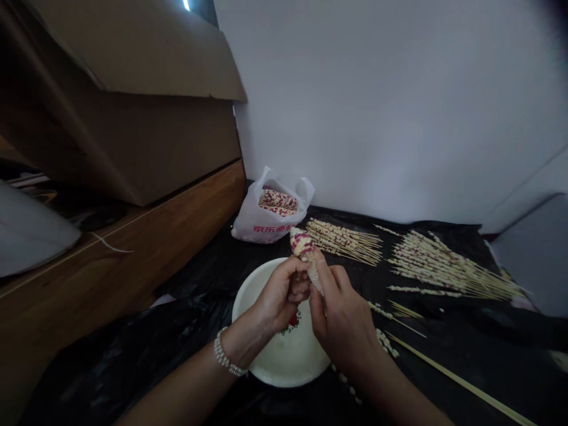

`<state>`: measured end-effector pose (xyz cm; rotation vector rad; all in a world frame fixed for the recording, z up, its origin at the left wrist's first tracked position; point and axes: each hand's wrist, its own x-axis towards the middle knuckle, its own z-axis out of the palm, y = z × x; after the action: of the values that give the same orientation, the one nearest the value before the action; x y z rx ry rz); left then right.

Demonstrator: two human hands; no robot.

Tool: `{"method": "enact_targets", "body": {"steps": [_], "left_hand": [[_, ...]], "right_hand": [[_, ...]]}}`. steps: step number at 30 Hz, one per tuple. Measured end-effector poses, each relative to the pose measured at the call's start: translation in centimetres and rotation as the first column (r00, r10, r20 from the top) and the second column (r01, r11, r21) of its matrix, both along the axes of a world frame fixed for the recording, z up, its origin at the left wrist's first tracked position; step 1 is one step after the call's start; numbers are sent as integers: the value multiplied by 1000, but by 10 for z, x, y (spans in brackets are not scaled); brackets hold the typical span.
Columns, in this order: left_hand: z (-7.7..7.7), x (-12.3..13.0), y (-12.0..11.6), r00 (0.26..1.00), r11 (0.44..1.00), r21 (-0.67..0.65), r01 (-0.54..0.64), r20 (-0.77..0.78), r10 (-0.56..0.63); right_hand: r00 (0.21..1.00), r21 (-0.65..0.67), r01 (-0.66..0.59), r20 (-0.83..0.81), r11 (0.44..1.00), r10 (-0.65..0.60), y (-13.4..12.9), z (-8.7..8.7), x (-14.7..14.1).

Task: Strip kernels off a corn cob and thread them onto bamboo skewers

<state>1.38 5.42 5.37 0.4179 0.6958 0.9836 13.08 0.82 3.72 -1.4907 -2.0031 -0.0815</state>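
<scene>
A partly stripped corn cob [302, 244], cream with purple kernels at its far end, is held between both hands above a white bowl [248, 284]. My left hand [284, 290] is wrapped round the cob from the left, its fingers curled. My right hand [339, 302] grips it from the right, with the fingers bent over its bare, pale side. Inside the bowl a red and green printed pattern [293, 321] shows between my hands. The fingertips of both hands are partly hidden.
A white plastic bag [252, 219] with more corn cobs [278, 200] stands behind the bowl. Skewers threaded with kernels [344, 239] lie at right, beside a larger bundle [437, 263]. Bare sticks [457, 376] rest on black plastic sheeting [186, 355]. A cardboard box [173, 142] stands at left.
</scene>
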Motion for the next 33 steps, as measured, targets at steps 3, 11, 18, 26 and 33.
{"method": "enact_targets", "body": {"steps": [3,11,18,26,33], "left_hand": [[-3,2,-1,1000,1000,-22,-15,-14,14],[2,-1,-1,998,999,34,19,58,-20],[3,-1,0,999,999,37,5,44,-6],[2,0,-1,999,1000,20,-4,45,3],[-3,0,1,999,1000,-21,6,50,-5]], "right_hand": [[999,-20,20,38,1000,-19,0,0,-1],[999,-68,46,15,997,-45,0,5,4],[994,46,65,82,997,-69,0,1,1],[978,144,103,165,984,-126,1,-4,-3],[975,108,100,186,989,-119,1,-4,-1]]}}
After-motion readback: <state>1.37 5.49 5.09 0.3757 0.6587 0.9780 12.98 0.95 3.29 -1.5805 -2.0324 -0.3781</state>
